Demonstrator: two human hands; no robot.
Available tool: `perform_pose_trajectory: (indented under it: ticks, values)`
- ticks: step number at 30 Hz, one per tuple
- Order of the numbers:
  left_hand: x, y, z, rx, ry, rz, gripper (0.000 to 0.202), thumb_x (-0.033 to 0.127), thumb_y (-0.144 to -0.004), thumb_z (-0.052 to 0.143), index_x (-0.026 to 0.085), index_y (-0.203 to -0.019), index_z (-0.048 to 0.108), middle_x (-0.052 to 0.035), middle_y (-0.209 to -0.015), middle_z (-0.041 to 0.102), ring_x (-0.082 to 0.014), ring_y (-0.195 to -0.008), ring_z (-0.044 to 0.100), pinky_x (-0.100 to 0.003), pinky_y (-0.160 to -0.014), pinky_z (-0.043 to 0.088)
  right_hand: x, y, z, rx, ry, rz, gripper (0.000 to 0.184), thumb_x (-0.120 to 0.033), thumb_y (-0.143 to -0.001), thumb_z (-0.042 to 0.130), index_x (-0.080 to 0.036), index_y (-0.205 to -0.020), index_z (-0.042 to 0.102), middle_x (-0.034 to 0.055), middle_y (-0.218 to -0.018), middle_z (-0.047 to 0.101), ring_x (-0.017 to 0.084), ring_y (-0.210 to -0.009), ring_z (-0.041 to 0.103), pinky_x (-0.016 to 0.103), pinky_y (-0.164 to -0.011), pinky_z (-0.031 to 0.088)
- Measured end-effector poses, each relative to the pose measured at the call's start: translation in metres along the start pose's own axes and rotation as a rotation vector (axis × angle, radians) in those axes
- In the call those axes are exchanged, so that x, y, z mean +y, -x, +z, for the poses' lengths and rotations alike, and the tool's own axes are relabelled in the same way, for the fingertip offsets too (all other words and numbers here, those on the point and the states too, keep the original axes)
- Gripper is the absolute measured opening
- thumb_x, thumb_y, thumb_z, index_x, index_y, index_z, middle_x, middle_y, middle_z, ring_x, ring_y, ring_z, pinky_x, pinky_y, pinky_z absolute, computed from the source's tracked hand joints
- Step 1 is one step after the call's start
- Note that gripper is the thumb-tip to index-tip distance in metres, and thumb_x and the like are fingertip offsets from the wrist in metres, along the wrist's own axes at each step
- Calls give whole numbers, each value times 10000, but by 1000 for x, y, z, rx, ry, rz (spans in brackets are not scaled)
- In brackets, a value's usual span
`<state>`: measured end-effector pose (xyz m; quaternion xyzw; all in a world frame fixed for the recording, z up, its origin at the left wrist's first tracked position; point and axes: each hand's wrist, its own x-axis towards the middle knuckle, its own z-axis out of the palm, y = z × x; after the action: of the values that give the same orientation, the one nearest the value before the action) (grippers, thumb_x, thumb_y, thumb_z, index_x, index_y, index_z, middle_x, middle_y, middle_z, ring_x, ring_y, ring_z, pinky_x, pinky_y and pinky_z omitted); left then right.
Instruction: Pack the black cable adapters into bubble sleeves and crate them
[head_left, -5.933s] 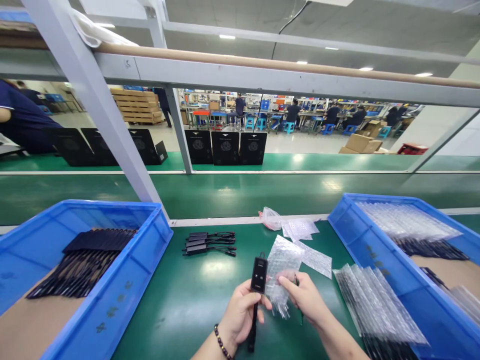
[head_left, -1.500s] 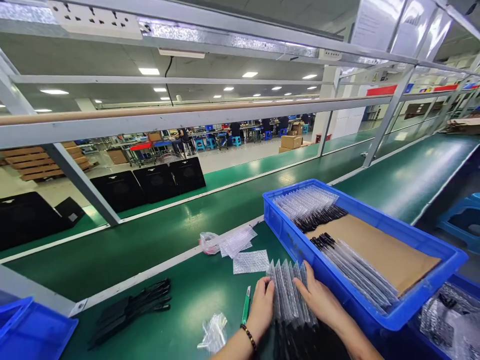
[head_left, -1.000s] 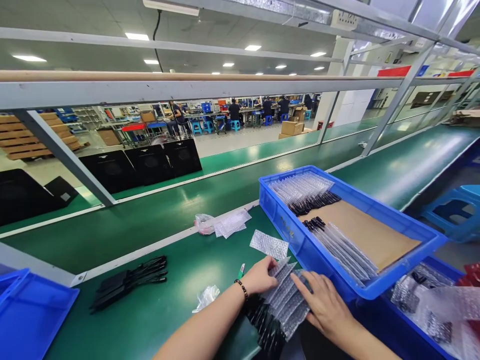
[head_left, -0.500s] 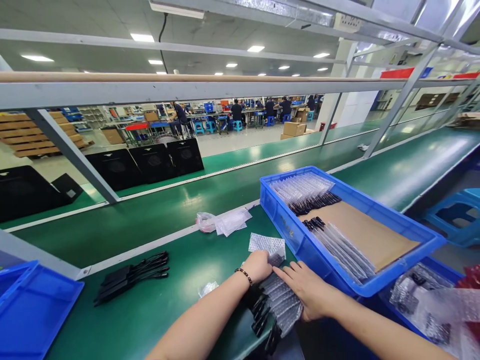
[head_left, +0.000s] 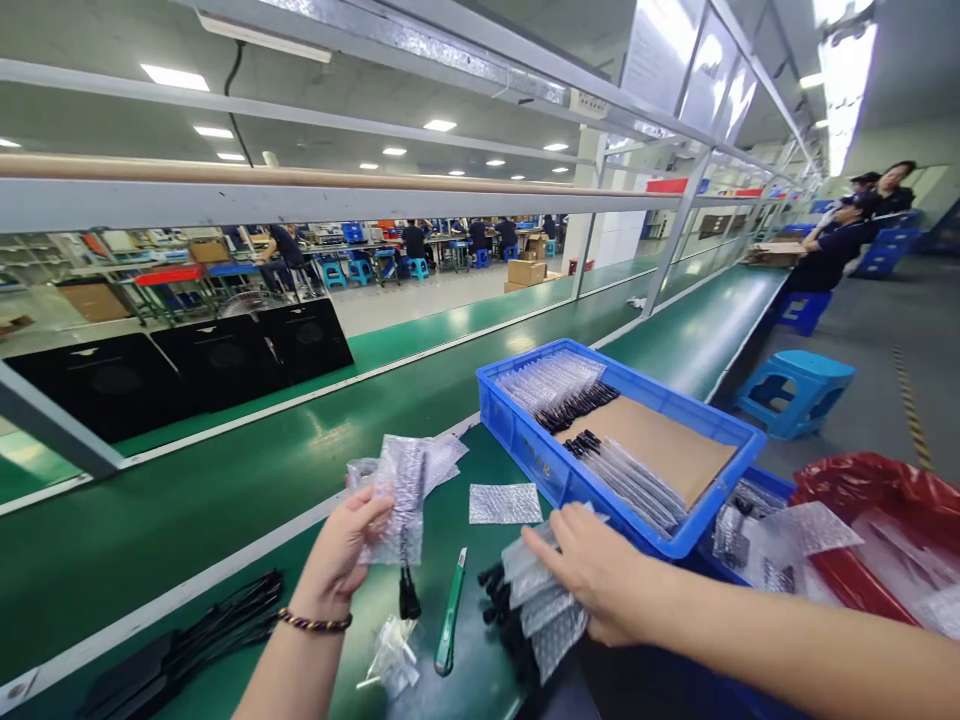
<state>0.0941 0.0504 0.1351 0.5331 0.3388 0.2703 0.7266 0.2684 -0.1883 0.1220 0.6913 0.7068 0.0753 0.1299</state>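
Observation:
My left hand (head_left: 346, 545) pinches a bubble-wrap sleeve (head_left: 403, 485) upright above the bench, with black connector ends (head_left: 408, 595) hanging out below. Under my right hand (head_left: 600, 572) is a bundle of bubble-wrapped black cables (head_left: 553, 625); the fingers curl round its right side, and their tips are partly hidden. Between the hands lies a green utility knife (head_left: 451, 615). Just left of it is a small heap of clear plastic scraps (head_left: 394, 655). A flat bubble-wrap sleeve (head_left: 505, 504) rests beyond the bundle. Unwrapped flat black parts with cables (head_left: 187, 645) lie at the lower left.
A blue crate (head_left: 517, 450) holds rows of wrapped cables on cardboard. Behind my left hand lie more clear sleeves (head_left: 446, 460). At right are a red plastic bag (head_left: 862, 490) and a blue stool (head_left: 799, 385). Black panels (head_left: 217, 360) lean beyond the bench; people sit farther off.
My left hand has moved left from the bundle, lifting one wrapped cable away. My right hand stays on the bundle. The knife now shows, and the view has swung right.

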Motion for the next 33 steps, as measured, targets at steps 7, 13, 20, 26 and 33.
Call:
perform_pose_trajectory:
  ticks: [7,13,20,26,33]
  values:
    - [22,22,-15,11,97,-114,380,186,-485,752,145,-841,625,-26,-685,660,-129,-548,589,-213,-520,478,119,24,-54,359,-177,687,860,-414,-573,567,-110,-1310,246,134,-1008,547,283,-906,520,353,-754,394]
    - [42,27,3,-96,-40,-26,451,235,-498,775,173,-913,608,-19,-729,666,-140,-570,591,-226,-533,480,200,42,28,98,-240,1053,925,-466,-600,564,-26,-1321,188,218,-1060,546,329,-957,543,354,-750,398]
    - [91,-2,52,-244,-348,237,377,211,-530,755,175,-886,636,-37,-827,670,-200,-730,614,-276,-672,492,217,45,84,-329,-376,975,1074,-379,-472,682,-55,-1368,186,278,-1157,479,373,-980,548,419,-741,411]
    - [111,-43,140,-372,-641,486,303,145,-525,713,154,-819,641,-9,-773,645,-185,-749,581,-267,-706,457,216,46,68,-475,-569,700,1212,-312,-416,717,-150,-1410,44,180,-1181,521,297,-971,572,365,-743,454]
    - [79,-98,271,-626,-1340,1047,261,111,-682,482,177,-908,593,-42,-871,628,-178,-790,560,-282,-718,425,243,72,31,-65,-715,648,967,-481,-661,579,-90,-1400,94,169,-1364,352,256,-1185,424,329,-953,367]
